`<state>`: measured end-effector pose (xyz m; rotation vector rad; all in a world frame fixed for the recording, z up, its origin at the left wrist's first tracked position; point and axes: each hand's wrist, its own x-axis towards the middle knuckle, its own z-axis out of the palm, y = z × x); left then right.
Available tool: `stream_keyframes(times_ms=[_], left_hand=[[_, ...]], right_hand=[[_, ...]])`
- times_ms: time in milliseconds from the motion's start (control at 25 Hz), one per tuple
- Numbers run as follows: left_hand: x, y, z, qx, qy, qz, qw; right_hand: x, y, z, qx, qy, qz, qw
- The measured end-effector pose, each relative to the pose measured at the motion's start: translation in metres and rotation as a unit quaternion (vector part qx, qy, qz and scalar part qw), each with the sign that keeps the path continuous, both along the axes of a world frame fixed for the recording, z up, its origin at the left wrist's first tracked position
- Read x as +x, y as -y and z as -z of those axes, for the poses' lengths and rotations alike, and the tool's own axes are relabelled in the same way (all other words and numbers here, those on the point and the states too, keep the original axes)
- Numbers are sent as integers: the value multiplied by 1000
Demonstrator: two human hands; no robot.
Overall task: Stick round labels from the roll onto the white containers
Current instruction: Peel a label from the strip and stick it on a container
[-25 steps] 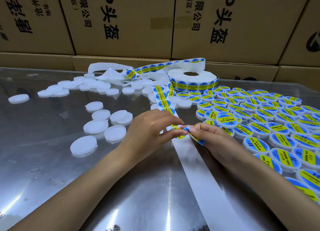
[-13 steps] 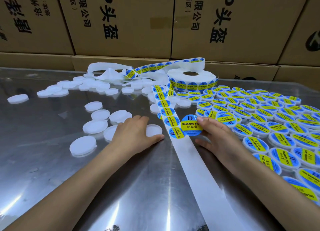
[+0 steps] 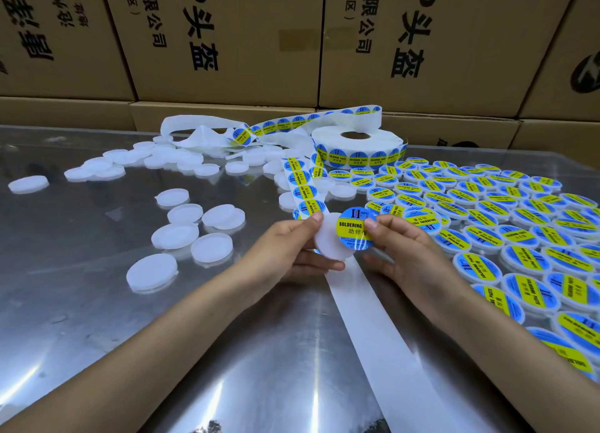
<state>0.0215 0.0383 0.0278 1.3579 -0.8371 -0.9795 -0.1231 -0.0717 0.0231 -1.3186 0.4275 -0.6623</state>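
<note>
While left hand grips container, right hand pinches label.

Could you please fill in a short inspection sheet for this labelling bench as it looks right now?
Surface: shiny metal table, reflective.
Job's things: white roll of round blue-and-yellow labels; bare white round containers left; labelled containers right.
Clutter: spent white backing strip trailing forward.
Grippers: left hand holds a white container; right hand pinches a peeled label over it.
Cables: nothing seen.
Surroundings: stacked brown cardboard boxes.
</note>
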Motion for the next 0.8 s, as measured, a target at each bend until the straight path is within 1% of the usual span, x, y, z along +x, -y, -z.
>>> stream_keyframes(times_ms=[120,320,560,800], left_hand=[[-2,-2,-1,-3,-16,22,1000],[-4,-3,-1,-2,-26,50,998],[-6,-2,1,-6,-23,55,998],[-8,-3,0,-4,-23,59,998]], right_hand=[[0,-3,0,-16,-2,-23,1000],[1,-5,0,-49,-26,-17,998],[1,-6,0,-76,-41,-15,996],[1,-5,1,-81,-46,3,996]])
